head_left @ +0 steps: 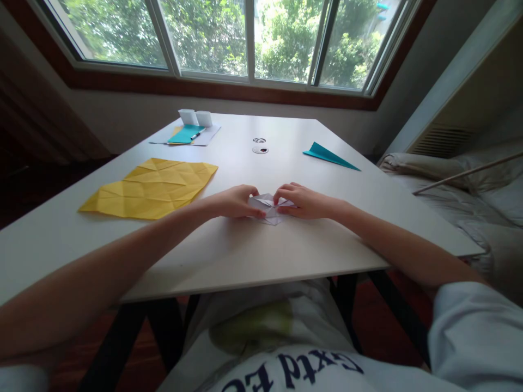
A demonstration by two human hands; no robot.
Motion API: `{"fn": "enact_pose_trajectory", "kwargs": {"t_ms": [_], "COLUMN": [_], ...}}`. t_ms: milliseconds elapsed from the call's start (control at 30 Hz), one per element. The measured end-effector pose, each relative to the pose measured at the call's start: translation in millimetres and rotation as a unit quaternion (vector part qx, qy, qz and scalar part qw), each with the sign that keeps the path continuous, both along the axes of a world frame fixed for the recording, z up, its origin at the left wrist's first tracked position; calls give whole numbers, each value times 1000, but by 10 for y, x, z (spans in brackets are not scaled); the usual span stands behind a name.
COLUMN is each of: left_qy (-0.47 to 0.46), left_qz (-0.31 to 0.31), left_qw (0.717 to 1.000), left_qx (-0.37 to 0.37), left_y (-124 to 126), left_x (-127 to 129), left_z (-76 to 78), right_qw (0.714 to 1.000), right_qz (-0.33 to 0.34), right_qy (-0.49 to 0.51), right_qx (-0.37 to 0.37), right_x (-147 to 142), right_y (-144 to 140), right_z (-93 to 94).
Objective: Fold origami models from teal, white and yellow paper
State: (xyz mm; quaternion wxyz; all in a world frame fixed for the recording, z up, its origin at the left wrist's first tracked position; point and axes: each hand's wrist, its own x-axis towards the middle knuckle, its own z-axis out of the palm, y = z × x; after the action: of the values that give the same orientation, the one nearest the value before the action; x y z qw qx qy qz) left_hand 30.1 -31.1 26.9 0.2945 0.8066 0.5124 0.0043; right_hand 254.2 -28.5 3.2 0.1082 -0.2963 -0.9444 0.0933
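Observation:
A small folded piece of white origami paper [271, 209] lies on the table near its front edge, with creases meeting around its middle. My left hand [241, 201] grips its left side, the thumb low on the paper and the fingers behind. From the other side my right hand [300, 200] pinches it, with fingertips close to the centre. Parts of the paper are hidden under the fingers. To the left of my hands a creased yellow sheet [157, 188] lies spread out. A folded teal paper plane [330, 157] rests farther off on the right.
On the white table [253, 256], a teal sheet [184, 134] and a pen [198, 134] lie on other papers at the back left, beside two small white blocks [195, 117]. A round table insert [260, 149] sits mid-table. Cushions [449, 190] are at right.

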Motion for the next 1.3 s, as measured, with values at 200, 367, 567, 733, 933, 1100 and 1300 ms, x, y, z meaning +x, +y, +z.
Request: {"fn": "enact_pose_trajectory", "kwargs": {"t_ms": [200,367,567,733,933,1100,1300], "left_qy": [-33,-36,-32,-17,-10,-7,-6], "left_qz": [-1,-6,-18,-22,-28,-30,-30], "left_qw": [999,999,999,999,999,999,999], "left_qx": [-2,8,16,32,33,34,37], "left_y": [7,28,53,48,42,39,38], "left_x": [-5,-13,-27,-20,-19,-17,-16], "left_z": [-20,-34,-56,-50,-46,-38,-36], "right_qw": [1000,1000,999,1000,1000,1000,1000], "right_qz": [-4,0,6,1,-2,0,0], "right_qy": [3,18,27,23,18,17,18], "right_qx": [-10,-14,-18,-17,-20,-19,-16], "right_x": [5,14,24,19,14,13,17], "right_y": [6,21,43,32,21,25,30], "right_z": [7,-11,-23,-15,-1,-1,-7]}}
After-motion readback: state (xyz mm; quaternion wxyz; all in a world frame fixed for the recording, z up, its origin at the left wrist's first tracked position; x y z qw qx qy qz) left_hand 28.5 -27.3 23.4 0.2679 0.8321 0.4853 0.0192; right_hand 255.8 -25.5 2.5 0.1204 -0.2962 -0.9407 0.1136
